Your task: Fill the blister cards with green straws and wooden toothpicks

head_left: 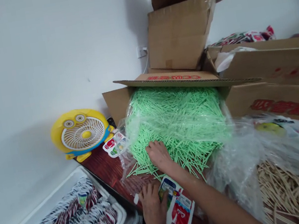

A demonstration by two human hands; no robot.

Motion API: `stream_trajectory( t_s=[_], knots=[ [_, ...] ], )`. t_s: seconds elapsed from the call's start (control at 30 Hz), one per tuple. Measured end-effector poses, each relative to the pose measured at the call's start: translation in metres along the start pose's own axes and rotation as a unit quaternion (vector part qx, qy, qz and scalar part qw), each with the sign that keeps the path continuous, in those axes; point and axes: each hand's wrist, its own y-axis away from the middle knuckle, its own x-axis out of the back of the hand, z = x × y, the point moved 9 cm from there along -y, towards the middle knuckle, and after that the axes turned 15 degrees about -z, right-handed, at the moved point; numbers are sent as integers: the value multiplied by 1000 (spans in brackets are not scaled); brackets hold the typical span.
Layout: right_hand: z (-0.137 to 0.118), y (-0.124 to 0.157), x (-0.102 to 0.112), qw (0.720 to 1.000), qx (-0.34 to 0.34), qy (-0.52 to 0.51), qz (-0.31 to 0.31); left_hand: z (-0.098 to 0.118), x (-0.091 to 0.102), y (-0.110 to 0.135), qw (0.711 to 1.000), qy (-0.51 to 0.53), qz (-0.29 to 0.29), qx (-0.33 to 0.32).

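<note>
My right hand point(160, 157) reaches into a large heap of thin green straws point(173, 116), its fingers curled and pressed together among those at the front. The straws spill from a clear plastic bag inside an open cardboard box point(172, 78) lying on its side. Lower down, my left hand point(152, 204) rests over a bottle-shaped printed card point(181, 213) with a red cola picture, its thumb lying on the card. A white tip shows by its fingers on the left. Another such printed card point(110, 147) lies beside the bag, partly under plastic.
A yellow fan point(85, 133) stands at the table's left back edge. At lower left, a white foam box point(76, 172) holds stacked printed cards. More cardboard boxes point(182, 34) rise behind. On the right, clear plastic point(237, 162) surrounds beige straws point(289, 188).
</note>
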Motion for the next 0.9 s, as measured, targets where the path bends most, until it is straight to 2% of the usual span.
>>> stream_trajectory(
  t_s=[0.1,0.27,0.5,0.7,0.9],
  knots=[
    [-3,-18,2,998,45,34,1,-3,-1,1,1000,5,11,12],
    [-7,-40,-10,994,82,68,2,-4,1,3,999,-4,42,13],
    [-9,-43,-23,992,110,52,9,-3,3,2,999,5,39,8],
    [4,-40,-19,992,122,-28,18,-6,2,3,999,25,33,14],
    [29,-38,-8,972,95,-205,68,-5,4,4,999,21,38,6]
  ],
)
